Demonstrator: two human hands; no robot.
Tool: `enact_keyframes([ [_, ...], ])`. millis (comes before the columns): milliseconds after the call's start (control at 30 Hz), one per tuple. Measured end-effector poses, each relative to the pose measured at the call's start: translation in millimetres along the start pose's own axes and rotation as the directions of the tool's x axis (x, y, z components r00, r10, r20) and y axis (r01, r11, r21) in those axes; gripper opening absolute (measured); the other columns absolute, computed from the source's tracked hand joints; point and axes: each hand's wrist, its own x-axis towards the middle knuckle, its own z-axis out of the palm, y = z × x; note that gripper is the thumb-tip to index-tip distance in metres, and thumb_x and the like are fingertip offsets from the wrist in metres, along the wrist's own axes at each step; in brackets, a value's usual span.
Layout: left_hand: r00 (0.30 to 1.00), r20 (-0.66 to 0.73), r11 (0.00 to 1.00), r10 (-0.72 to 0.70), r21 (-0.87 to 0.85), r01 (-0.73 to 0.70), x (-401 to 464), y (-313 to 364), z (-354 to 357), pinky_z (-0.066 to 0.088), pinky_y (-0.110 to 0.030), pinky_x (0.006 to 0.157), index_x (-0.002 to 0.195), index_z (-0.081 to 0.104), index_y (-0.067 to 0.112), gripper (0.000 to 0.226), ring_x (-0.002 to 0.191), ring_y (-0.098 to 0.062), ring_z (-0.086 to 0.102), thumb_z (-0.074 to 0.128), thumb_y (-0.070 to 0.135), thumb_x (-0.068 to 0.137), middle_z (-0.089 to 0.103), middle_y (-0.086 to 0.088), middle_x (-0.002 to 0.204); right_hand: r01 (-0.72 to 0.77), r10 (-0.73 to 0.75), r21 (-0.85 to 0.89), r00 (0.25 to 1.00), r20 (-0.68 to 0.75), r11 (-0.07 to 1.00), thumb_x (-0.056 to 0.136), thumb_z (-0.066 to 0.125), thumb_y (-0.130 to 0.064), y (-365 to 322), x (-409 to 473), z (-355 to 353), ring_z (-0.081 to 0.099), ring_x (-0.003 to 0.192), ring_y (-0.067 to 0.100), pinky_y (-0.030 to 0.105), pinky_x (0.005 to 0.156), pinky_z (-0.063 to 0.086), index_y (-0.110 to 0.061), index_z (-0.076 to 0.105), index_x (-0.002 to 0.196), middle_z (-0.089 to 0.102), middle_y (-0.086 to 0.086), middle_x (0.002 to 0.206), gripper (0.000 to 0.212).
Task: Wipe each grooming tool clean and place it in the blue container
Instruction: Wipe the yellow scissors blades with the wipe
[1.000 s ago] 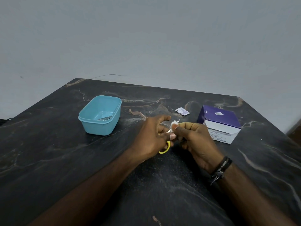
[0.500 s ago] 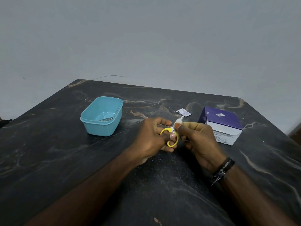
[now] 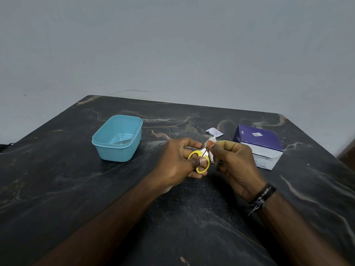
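Note:
Small scissors with yellow loop handles [image 3: 199,162] are held over the middle of the dark table, blades pointing away from me and partly apart. My left hand [image 3: 177,160] grips the handles, its thumb through one loop. My right hand [image 3: 233,162] pinches a small white wipe [image 3: 211,140] around the upper blade, near its tip. The blue container [image 3: 107,150] stands to the left, open, with a thin metal tool [image 3: 123,142] lying on its floor.
A purple and white box [image 3: 258,144] of alcohol pads sits to the right of my hands. A torn white sachet [image 3: 214,131] lies just beyond the scissors. The table [image 3: 57,189] ends at a grey wall behind.
The scissors have turned so both yellow loops now show. The blades have opened, and my right hand has slid the wipe up the blade toward the tip.

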Motion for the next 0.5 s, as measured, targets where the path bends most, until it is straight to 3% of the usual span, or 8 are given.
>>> enact_keyframes([
  [133, 0.999, 0.045, 0.999, -0.027, 0.018, 0.026, -1.8, 1.1, 1.4, 0.061, -0.036, 0.058, 0.113, 0.056, 0.001, 0.033, 0.072, -0.035, 0.071, 0.069, -0.005, 0.084, 0.072, -0.023, 0.088, 0.048, -0.04, 0.086, 0.995, -0.093, 0.995, 0.089, 0.067, -0.02, -9.2, 0.8, -5.9, 0.037, 0.049, 0.009, 0.017, 0.042, 0.033, 0.008, 0.069, 0.089, 0.045, 0.01, 0.062, 0.028],
  [267, 0.999, 0.027, 0.999, -0.019, 0.026, 0.019, -0.6, -1.5, 1.9, 0.061, -0.036, 0.057, 0.107, 0.058, 0.0, 0.026, 0.069, -0.031, 0.071, 0.069, -0.004, 0.084, 0.073, -0.02, 0.084, 0.025, -0.021, 0.058, 0.997, -0.072, 0.998, 0.087, 0.069, -0.021, -9.9, 1.0, -8.8, 0.038, 0.051, 0.01, 0.016, 0.042, 0.033, 0.01, 0.069, 0.092, 0.046, 0.01, 0.063, 0.032],
  [400, 0.999, -0.05, 1.0, 0.013, 0.019, -0.012, 0.8, -1.8, 0.8, 0.06, -0.033, 0.054, 0.101, 0.061, 0.001, 0.019, 0.059, -0.023, 0.07, 0.07, 0.0, 0.085, 0.073, -0.017, 0.081, 0.031, -0.025, 0.069, 0.996, -0.085, 0.997, 0.087, 0.069, -0.021, -7.5, 1.1, -4.9, 0.035, 0.055, 0.014, 0.018, 0.043, 0.031, 0.014, 0.065, 0.092, 0.044, 0.013, 0.07, 0.036],
  [500, 0.985, -0.171, 0.995, 0.039, -0.084, -0.054, 1.1, 5.0, 0.1, 0.055, -0.028, 0.048, 0.104, 0.061, 0.001, 0.023, 0.053, -0.018, 0.064, 0.072, 0.001, 0.084, 0.072, -0.017, 0.079, 0.015, -0.004, 0.114, 0.996, -0.094, 0.993, 0.086, 0.07, -0.021, -10.0, 2.2, -8.5, 0.037, 0.053, 0.011, 0.016, 0.041, 0.032, 0.002, 0.066, 0.084, 0.045, 0.007, 0.064, 0.023],
])
